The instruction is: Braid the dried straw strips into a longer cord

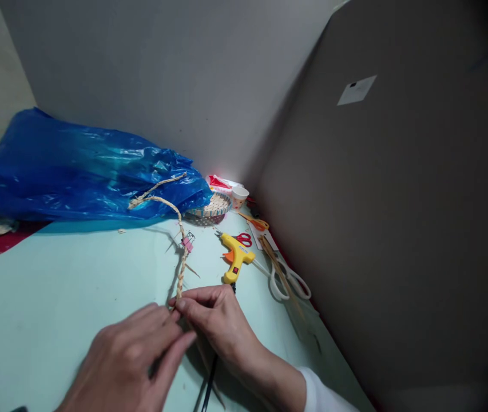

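A thin braid of pale straw-like fibre (181, 276) runs from my hands up the table and bends left over a blue plastic bag. A pink binder clip (187, 244) is clamped on it partway along. My right hand (220, 317) pinches the braid's near end between thumb and fingers. Close against it, my left hand (130, 355) has its fingers curled at the same end, slightly blurred. What lies between the left fingers is hidden. A loose flat strand (209, 372) trails below the hands toward the front.
The blue plastic bag (76, 171) lies along the wall. Right of the braid are a yellow glue gun (238, 256), red-handled scissors (244, 240), white-handled scissors (298, 281), orange-handled scissors (261, 225), a woven basket (215, 207) and a paper cup (239, 196). A wall bounds the right.
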### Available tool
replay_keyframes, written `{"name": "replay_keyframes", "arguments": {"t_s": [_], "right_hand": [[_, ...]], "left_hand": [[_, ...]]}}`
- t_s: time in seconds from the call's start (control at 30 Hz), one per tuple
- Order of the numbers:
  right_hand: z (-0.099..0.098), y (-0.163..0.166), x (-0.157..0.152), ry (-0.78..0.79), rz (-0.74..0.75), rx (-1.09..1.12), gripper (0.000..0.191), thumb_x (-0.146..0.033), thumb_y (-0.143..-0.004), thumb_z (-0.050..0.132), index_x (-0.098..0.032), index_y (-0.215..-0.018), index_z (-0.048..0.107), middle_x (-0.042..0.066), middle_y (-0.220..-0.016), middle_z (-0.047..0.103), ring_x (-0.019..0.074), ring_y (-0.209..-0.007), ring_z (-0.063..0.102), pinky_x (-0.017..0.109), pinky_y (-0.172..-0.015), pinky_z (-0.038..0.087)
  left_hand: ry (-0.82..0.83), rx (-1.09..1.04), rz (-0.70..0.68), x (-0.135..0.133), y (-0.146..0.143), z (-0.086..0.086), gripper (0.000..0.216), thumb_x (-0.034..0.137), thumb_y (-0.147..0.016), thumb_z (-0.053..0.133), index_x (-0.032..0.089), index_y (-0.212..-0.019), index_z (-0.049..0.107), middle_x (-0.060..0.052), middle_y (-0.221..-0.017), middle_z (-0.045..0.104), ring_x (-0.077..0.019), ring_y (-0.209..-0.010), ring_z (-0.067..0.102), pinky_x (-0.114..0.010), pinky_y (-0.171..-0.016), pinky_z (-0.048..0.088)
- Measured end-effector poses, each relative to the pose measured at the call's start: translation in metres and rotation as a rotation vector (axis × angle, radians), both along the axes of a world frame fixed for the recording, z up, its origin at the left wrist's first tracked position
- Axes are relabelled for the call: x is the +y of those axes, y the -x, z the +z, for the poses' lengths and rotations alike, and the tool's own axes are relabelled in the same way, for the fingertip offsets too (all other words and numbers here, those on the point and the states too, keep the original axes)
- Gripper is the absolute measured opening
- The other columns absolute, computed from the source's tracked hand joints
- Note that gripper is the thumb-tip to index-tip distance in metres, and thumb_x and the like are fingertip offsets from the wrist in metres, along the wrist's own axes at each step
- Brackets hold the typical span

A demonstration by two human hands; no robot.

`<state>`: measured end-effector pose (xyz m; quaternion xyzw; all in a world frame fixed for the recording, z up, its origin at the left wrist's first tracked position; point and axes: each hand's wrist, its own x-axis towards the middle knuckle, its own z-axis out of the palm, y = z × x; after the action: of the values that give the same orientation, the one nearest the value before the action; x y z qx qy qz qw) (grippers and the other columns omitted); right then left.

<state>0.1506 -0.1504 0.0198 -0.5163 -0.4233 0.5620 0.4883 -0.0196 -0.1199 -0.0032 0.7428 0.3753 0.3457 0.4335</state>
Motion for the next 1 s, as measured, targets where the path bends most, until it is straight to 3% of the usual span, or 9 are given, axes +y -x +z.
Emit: {"name": "replay_keyframes", "arguments": {"t_s": [0.1, 0.2, 0.27, 0.4, 0.47, 0.6, 0.77, 0.9, 1.0], "right_hand": [[0.005, -0.002, -0.001, -0.016, 0.016, 0.048, 0.037, -0.048, -0.079, 0.082, -0.013, -0.067, 0.08, -0.004, -0.053, 0.046, 0.0095, -0.059, 0.034, 0.024, -0.064, 0.033], [0.006, -0.002, -0.002, 0.002, 0.077, 0.138, 0.044, -0.055, -0.078, 0.083, -0.014, -0.066, 0.079, -0.004, -0.051, 0.044, 0.0093, -0.055, 0.029, 0.026, -0.064, 0.034], [0.006, -0.001, -0.002, -0.012, 0.118, 0.189, 0.048, -0.06, -0.077, 0.083, -0.014, -0.065, 0.079, -0.001, -0.054, 0.052, 0.0101, -0.055, 0.034, 0.027, -0.068, 0.039], [0.003, -0.003, -0.002, -0.036, 0.143, 0.12, 0.046, -0.057, -0.081, 0.08, -0.014, -0.066, 0.08, 0.003, -0.062, 0.065, 0.0119, -0.061, 0.043, 0.026, -0.072, 0.04], [0.002, -0.006, -0.002, -0.062, 0.148, 0.008, 0.041, -0.05, -0.087, 0.075, -0.014, -0.07, 0.082, 0.002, -0.063, 0.066, 0.012, -0.062, 0.041, 0.026, -0.07, 0.038], [0.003, -0.008, -0.004, -0.118, 0.129, -0.276, 0.032, -0.029, -0.096, 0.06, -0.014, -0.078, 0.083, 0.002, -0.068, 0.068, 0.0144, -0.068, 0.053, 0.026, -0.069, 0.04], [0.013, -0.004, -0.012, -0.147, 0.115, -0.626, 0.03, -0.016, -0.096, 0.055, -0.015, -0.077, 0.079, -0.002, -0.059, 0.057, 0.0102, -0.055, 0.043, 0.024, -0.06, 0.034], [0.01, 0.0, -0.017, -0.329, 0.11, -0.959, 0.024, -0.014, -0.094, 0.053, -0.016, -0.083, 0.073, 0.003, -0.068, 0.066, 0.0124, -0.056, 0.046, 0.027, -0.058, 0.032], [0.0, 0.001, -0.021, -0.502, 0.08, -1.178, 0.017, -0.012, -0.087, 0.055, -0.016, -0.087, 0.071, 0.006, -0.072, 0.069, 0.0161, -0.056, 0.055, 0.03, -0.055, 0.032]], "left_hand": [[-0.03, 0.084, 0.114, 0.015, -0.001, 0.014, 0.031, 0.053, -0.09, 0.065, 0.029, -0.071, 0.069, -0.004, -0.073, 0.071, -0.0268, -0.075, 0.066, -0.034, -0.071, 0.048], [0.357, -0.003, -0.05, 0.028, -0.004, 0.018, 0.032, 0.058, -0.082, 0.074, 0.027, -0.086, 0.068, -0.002, -0.076, 0.072, -0.027, -0.08, 0.071, -0.032, -0.07, 0.052], [0.639, -0.143, -0.189, 0.031, -0.006, 0.017, 0.038, 0.058, -0.078, 0.08, 0.026, -0.09, 0.065, 0.002, -0.07, 0.065, -0.0213, -0.065, 0.067, -0.028, -0.058, 0.05], [0.929, -0.258, -0.235, 0.03, -0.008, 0.012, 0.038, 0.052, -0.08, 0.084, 0.022, -0.086, 0.061, 0.01, -0.062, 0.049, -0.0018, -0.041, 0.028, -0.015, -0.04, 0.021], [0.942, -0.184, -0.199, 0.03, -0.008, 0.011, 0.041, 0.053, -0.076, 0.086, 0.022, -0.085, 0.061, 0.012, -0.06, 0.047, 0.0007, -0.042, 0.012, -0.014, -0.04, 0.009], [0.923, -0.092, -0.142, 0.033, -0.01, 0.01, 0.047, 0.063, -0.07, 0.083, 0.021, -0.073, 0.063, 0.013, -0.051, 0.041, 0.0011, -0.04, 0.006, -0.018, -0.038, 0.0], [0.822, -0.074, -0.105, 0.03, -0.008, 0.006, 0.046, 0.063, -0.072, 0.081, 0.019, -0.077, 0.069, 0.013, -0.049, 0.037, -0.0017, -0.041, 0.012, -0.019, -0.04, 0.005], [0.71, 0.006, -0.038, 0.027, -0.008, 0.009, 0.048, 0.065, -0.072, 0.076, 0.019, -0.069, 0.065, 0.009, -0.05, 0.042, -0.0043, -0.041, 0.022, -0.021, -0.042, 0.011], [0.682, 0.079, -0.028, 0.025, -0.011, 0.012, 0.052, 0.071, -0.066, 0.072, 0.021, -0.056, 0.059, 0.011, -0.044, 0.033, -0.0051, -0.039, 0.019, -0.024, -0.044, 0.009]]}}
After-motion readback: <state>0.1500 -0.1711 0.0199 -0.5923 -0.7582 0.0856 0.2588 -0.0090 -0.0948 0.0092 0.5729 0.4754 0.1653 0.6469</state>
